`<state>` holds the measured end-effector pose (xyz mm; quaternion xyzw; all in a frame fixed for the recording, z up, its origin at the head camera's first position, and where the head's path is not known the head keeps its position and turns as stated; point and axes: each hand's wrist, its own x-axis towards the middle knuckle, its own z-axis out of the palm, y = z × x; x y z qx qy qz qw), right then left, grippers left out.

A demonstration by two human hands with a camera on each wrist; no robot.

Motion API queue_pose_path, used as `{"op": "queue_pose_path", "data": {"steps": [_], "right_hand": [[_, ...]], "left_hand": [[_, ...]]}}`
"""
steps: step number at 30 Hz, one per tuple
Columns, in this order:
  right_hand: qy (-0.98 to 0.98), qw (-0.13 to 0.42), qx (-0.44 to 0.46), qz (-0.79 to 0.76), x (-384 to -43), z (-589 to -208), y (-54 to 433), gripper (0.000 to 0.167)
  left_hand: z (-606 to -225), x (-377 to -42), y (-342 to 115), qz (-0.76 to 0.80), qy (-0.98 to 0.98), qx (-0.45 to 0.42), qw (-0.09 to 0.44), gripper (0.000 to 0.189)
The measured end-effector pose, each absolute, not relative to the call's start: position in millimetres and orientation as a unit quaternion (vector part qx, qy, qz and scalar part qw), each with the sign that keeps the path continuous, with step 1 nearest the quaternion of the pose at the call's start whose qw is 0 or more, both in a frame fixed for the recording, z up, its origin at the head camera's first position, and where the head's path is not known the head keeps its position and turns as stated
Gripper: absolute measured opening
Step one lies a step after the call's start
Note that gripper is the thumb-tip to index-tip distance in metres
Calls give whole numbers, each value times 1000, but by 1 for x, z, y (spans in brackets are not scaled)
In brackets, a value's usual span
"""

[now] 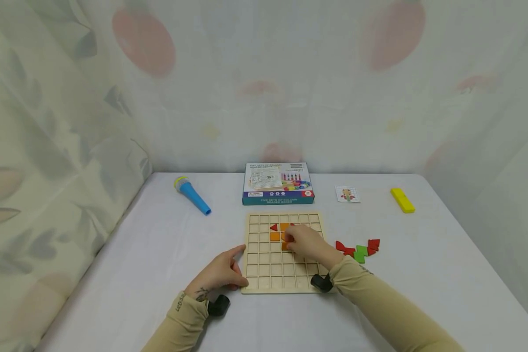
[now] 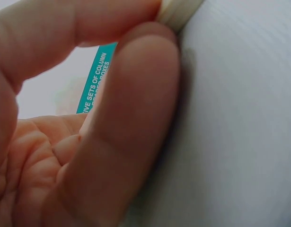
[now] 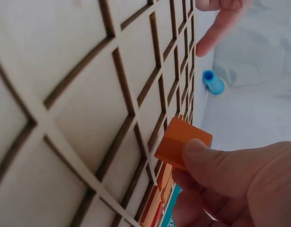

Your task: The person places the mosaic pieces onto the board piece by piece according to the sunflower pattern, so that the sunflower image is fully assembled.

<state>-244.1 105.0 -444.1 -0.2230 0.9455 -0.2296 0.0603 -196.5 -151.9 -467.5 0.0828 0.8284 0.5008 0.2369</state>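
A wooden grid board [image 1: 265, 270] lies flat on the table. Over its middle, my right hand [image 1: 311, 244] pinches an orange square tile [image 3: 172, 141] between thumb and fingers, tilted close above the cells in the right wrist view. Beyond it, orange tiles [image 1: 275, 236] and a red triangle [image 1: 274, 228] sit in cells of the board, partly covered by the hand. My left hand [image 1: 220, 272] rests at the board's left edge, thumb by the near corner and index finger farther up, spread apart. The left wrist view shows its fingertips right at the pale board edge.
Loose red [image 1: 373, 243] and green tiles [image 1: 361, 252] lie right of the board. Behind it stands a boxed bead set [image 1: 278, 184]. A patterned card [image 1: 347, 194] and a yellow block [image 1: 402, 200] are back right; a blue toy microphone [image 1: 194, 196] lies back left.
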Motion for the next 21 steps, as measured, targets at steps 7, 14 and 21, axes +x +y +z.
{"op": "queue_pose_path", "data": {"steps": [7,14,21], "right_hand": [[950,61,-212,-222,-245,-448,104,7],[956,40,-213,-196,-244,-450,102,7],[958,4,-237,-159,-240,-450,101,9]], "left_hand": [[-468,-197,-152,499,830,88,234,98],[-469,-197,-151,500,829,89,233,99],[-470,-197,-150,496,833,86,230,99]]}}
